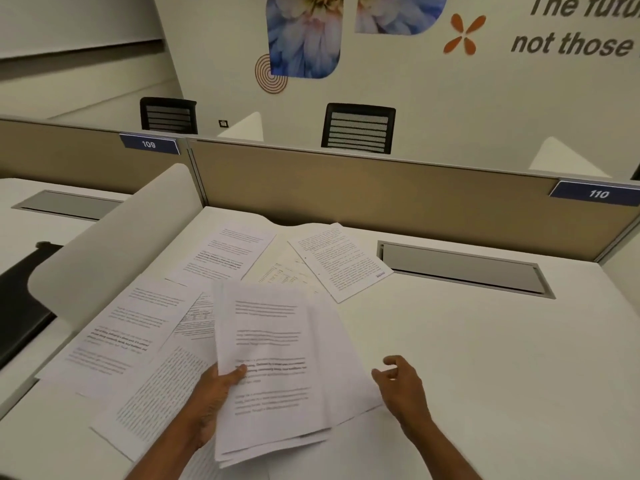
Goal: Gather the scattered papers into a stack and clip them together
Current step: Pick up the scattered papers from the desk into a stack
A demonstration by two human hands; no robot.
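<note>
My left hand (216,393) grips a loose stack of printed sheets (277,368) by its left edge, thumb on top, and holds it raised over the white desk (485,375). My right hand (401,382) hovers just off the stack's right edge with fingers loosely curled and nothing in it. Several more printed sheets lie scattered on the desk: one at the near left (117,334), one under the stack at the front (156,400), one farther back (225,252), and one turned askew at the back centre (341,259). No clip is visible.
A tan partition (381,188) closes the back of the desk, with a curved white divider (114,244) on the left. A grey cable-tray flap (460,268) sits in the desk at the back right. Two black chairs stand beyond the partition.
</note>
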